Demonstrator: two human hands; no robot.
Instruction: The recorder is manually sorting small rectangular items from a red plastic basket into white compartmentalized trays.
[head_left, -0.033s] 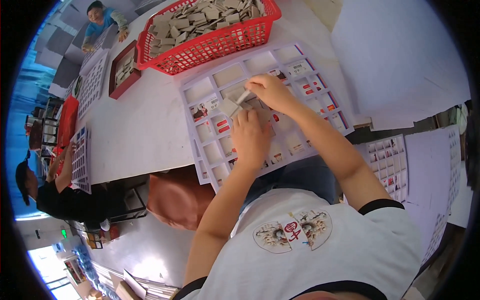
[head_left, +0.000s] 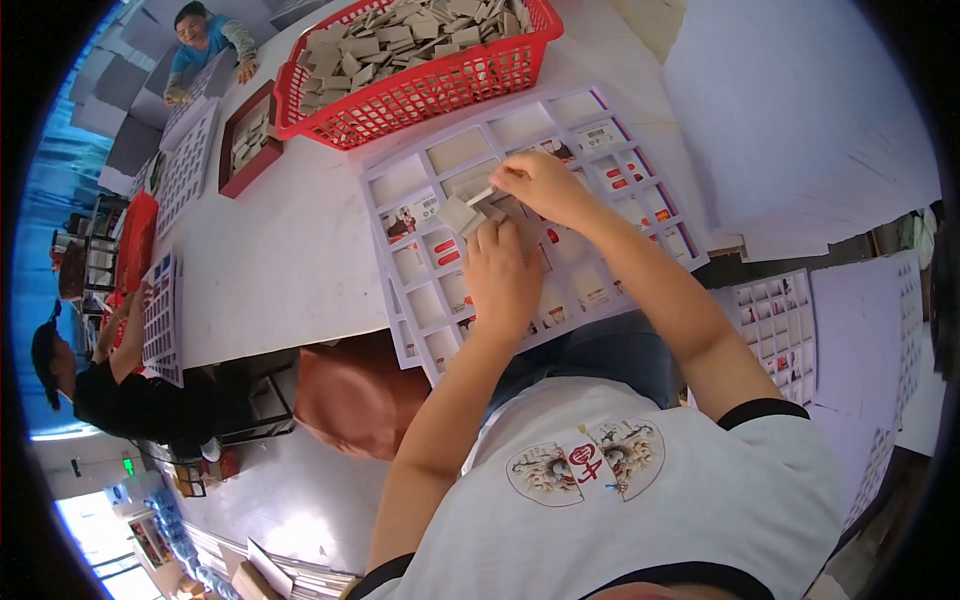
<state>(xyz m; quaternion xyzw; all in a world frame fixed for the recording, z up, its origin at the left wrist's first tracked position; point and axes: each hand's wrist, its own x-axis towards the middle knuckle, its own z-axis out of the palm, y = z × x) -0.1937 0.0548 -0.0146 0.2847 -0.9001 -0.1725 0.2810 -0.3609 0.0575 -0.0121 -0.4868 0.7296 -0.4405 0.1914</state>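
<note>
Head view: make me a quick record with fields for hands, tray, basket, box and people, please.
Right hand: the right hand pinches a thin pale piece
Left hand: the left hand has its fingers on loose grey pieces; grip unclear
Tray: white divided tray under both hands, prints showing in several compartments
Basket: red basket beyond the tray, heaped with grey pieces
Box: dark red box left of the basket, pieces inside
People: person in blue, far left; person in black, left

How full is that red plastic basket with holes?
Full, it looks: flat, greyish, rectangular pieces are heaped to the front rim of the red plastic basket. Its far rim is partly cut off.
</note>
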